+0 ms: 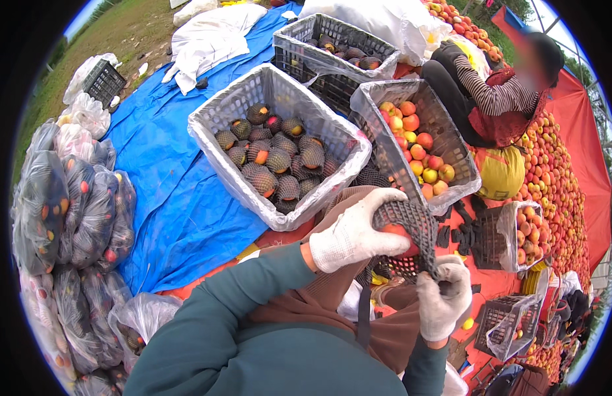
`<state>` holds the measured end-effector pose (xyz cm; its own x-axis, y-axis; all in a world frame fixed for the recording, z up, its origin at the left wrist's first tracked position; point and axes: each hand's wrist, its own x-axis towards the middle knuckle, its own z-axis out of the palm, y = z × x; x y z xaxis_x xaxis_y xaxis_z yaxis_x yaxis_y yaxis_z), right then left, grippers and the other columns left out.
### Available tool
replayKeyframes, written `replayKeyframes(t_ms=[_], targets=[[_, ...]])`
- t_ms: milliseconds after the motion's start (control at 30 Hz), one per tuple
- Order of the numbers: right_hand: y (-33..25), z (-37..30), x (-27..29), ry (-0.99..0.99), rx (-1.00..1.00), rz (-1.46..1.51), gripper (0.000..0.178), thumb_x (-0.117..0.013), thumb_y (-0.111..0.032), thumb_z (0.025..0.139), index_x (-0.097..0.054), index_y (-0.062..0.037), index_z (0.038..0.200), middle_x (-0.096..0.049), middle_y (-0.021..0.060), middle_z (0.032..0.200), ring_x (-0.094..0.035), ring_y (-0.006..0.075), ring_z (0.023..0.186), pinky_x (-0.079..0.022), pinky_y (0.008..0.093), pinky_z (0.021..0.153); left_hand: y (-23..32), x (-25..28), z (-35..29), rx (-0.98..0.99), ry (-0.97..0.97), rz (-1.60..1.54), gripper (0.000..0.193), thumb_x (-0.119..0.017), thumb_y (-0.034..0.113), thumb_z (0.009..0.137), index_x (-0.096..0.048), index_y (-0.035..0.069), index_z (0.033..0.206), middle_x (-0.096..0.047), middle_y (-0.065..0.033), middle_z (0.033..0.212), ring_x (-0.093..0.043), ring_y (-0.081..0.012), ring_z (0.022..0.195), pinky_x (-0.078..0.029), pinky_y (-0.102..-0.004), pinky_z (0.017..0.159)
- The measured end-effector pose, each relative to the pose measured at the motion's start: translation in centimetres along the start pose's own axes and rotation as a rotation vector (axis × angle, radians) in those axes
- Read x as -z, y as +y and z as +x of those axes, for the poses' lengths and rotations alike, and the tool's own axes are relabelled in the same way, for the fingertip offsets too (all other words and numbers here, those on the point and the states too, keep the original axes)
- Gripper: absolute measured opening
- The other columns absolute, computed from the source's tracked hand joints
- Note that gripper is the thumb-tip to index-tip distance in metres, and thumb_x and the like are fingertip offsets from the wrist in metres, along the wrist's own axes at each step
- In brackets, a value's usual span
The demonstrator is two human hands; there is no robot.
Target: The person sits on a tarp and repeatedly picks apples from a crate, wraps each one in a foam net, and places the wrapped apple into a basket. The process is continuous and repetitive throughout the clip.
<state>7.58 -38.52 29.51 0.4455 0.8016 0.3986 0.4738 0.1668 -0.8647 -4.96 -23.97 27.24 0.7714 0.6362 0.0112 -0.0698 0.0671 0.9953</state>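
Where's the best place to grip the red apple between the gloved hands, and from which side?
Probably the rounded flank of the apple, coming from the left: bare red skin shows there beside the left hand, while black mesh covers it toward the right, where the right hand grasps the mesh.

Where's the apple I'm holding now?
In the head view, just right of centre: the apple is partly inside the dark net, in your left hand; your right hand grips the net.
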Motion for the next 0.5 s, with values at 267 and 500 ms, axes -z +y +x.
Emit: replayKeyframes(t_ms=[267, 500], targets=[[10.4, 4.3, 4.8, 0.121, -0.455, 0.097, 0.006, -0.053, 0.001, 0.084, -0.052, 0.0022, 0.089, -0.058, 0.0054, 0.075, -0.052, 0.0071, 0.064, -0.044, 0.0203, 0.058, -12.0, 13.3, 12.9, 0.212, 0.486, 0.227, 0.054, -0.068, 0.019, 0.069, -0.052, 0.011, 0.12, -0.056, -0.0103, 0.111, -0.056, -0.0201, 0.094, -0.051, -0.0353, 0.073], [30.5, 1.4, 14.1, -0.396, -1.044, -0.569, 0.022, -0.056, -0.018, 0.076, -0.061, 0.0001, 0.087, -0.064, 0.0163, 0.08, -0.062, 0.0271, 0.072, -0.048, 0.0339, 0.067, -21.6, 15.3, 20.4, 0.388, 0.385, 0.995, 0.064, -0.066, 0.033, 0.064, -0.051, 0.015, 0.123, -0.051, -0.0203, 0.12, -0.052, -0.0335, 0.107, -0.042, -0.0352, 0.092]])
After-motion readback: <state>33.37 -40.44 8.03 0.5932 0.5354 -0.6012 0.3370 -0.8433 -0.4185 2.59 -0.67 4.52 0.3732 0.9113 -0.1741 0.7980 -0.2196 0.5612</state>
